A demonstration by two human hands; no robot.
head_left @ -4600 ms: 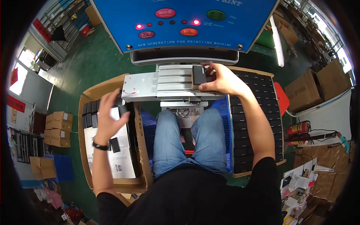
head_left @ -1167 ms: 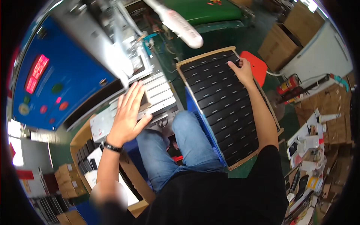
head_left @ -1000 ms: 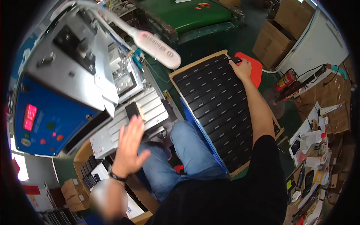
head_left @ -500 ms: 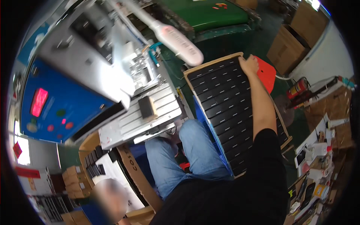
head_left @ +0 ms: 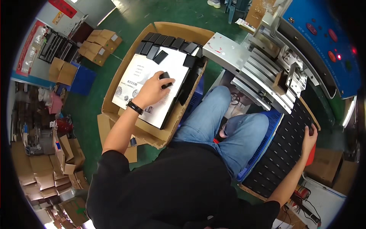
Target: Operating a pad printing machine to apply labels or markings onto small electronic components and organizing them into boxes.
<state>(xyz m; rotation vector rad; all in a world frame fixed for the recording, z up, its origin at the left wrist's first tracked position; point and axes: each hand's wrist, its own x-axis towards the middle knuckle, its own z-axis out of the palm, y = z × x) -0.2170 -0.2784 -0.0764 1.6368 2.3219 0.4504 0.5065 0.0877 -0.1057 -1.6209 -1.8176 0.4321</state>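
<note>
- One small black block [head_left: 164, 77] sat in our left hand [head_left: 154, 88], above the white printed sheet [head_left: 129, 72] inside the left carton [head_left: 183, 29]; thumb and fingers were bent in around it, likely a light grip by its sides.
- Our right hand [head_left: 309, 138] was at the outer edge of the right carton [head_left: 251, 191], fingers half curled; we could not tell whether they held anything.
- Loose blocks [head_left: 166, 41] stood in rough rows along the left carton's far side, with a lone block [head_left: 160, 57] lying on the sheet; we judged the sheet to be a flat layer, perhaps sparing pieces underneath.
- Packed blocks [head_left: 280, 143] filled the right carton in tight rows, probably so they could not shift, and the blue crate [head_left: 271, 121] beside our knee seemed to raise them within reach.
- Between both cartons, the slotted metal bed [head_left: 259, 70] carried a tan holder [head_left: 280, 82], placed, we supposed, for either hand.
</note>
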